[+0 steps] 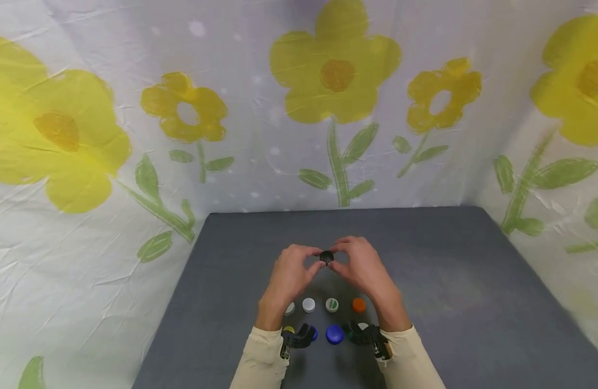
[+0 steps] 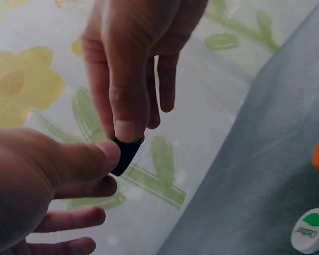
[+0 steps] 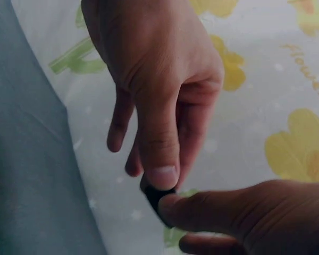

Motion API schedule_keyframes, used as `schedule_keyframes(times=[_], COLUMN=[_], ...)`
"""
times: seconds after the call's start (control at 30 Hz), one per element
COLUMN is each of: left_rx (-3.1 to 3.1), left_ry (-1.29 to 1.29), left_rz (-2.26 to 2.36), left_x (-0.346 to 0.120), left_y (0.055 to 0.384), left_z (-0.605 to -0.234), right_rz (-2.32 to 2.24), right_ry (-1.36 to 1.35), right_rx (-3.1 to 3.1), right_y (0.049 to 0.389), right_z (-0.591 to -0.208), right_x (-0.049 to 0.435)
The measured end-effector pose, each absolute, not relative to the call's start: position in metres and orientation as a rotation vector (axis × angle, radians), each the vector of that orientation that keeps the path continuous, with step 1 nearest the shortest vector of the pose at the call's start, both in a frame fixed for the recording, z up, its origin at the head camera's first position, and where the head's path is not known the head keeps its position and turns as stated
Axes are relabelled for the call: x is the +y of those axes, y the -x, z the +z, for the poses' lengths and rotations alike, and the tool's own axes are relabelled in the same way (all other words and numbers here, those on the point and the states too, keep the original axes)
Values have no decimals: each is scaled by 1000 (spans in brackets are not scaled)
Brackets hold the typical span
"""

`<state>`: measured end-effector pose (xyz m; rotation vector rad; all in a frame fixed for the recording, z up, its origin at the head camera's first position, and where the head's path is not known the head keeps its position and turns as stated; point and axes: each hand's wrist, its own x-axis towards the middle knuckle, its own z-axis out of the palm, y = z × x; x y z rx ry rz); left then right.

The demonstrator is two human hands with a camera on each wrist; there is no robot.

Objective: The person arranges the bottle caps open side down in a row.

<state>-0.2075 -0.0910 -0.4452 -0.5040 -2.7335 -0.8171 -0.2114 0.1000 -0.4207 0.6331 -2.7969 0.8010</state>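
Observation:
In the head view, a small black cap (image 1: 326, 257) is held up between both hands, its hollow side toward the camera. My left hand (image 1: 290, 273) pinches it from the left with thumb and forefinger. From the other side, my right hand (image 1: 366, 267) pinches the same cap. The left wrist view shows the black cap (image 2: 128, 156) between the two thumbs, its far side covered by fingers. In the right wrist view, the cap (image 3: 158, 203) is partly hidden by the thumbs, and the remaining fingers hang loosely.
Several bottle caps lie on the dark grey table (image 1: 450, 292) below the hands: a white cap (image 1: 309, 305), a white-and-green cap (image 1: 332, 305), an orange cap (image 1: 359, 305) and a blue cap (image 1: 335, 334). Others are partly hidden by the wrists. A flowered curtain (image 1: 260, 178) surrounds the table.

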Motion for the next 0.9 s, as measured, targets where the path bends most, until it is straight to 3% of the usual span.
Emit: schedule_keyframes(times=[0.57,0.9], left_rx=[-2536,-2477], left_ry=[689,675], left_rz=[-844,-853], left_x=[-79,-75], left_y=[201,204], left_z=[-459,-464], right_rz=[1055,1151], right_ry=[-559,-531], right_rx=[-2822,-2752], right_y=[202,199], right_z=[-437,-440], right_x=[123,128])
